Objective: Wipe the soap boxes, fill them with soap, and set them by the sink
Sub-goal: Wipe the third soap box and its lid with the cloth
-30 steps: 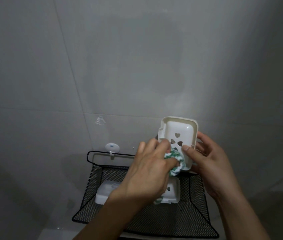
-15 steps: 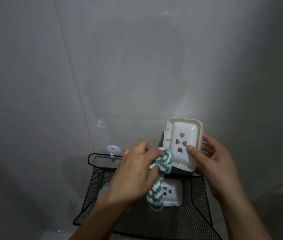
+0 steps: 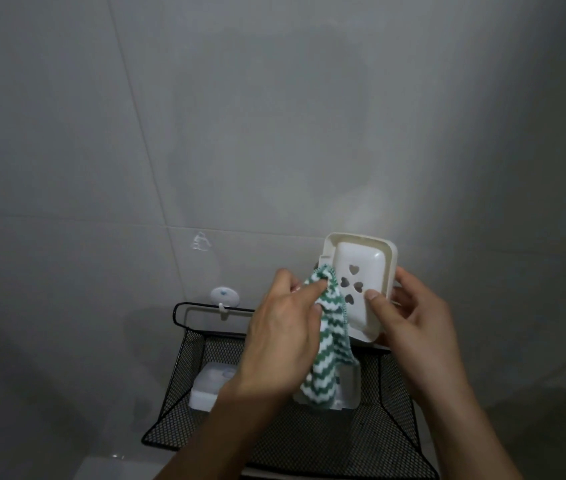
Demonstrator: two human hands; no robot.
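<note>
Wiping stage: your left hand [image 3: 285, 341] pinches the cloth [image 3: 326, 344] at the box [image 3: 361, 282], which your right hand [image 3: 413, 320] grips; filling and placing remain.

Two bare arms come up from the bottom. The left hand [image 3: 283, 336] and the right hand [image 3: 416, 327] wear no gloves, rings or watch. No sleeves show; the arms are bare to the edge. The nails are short and plain, with no polish.
</note>
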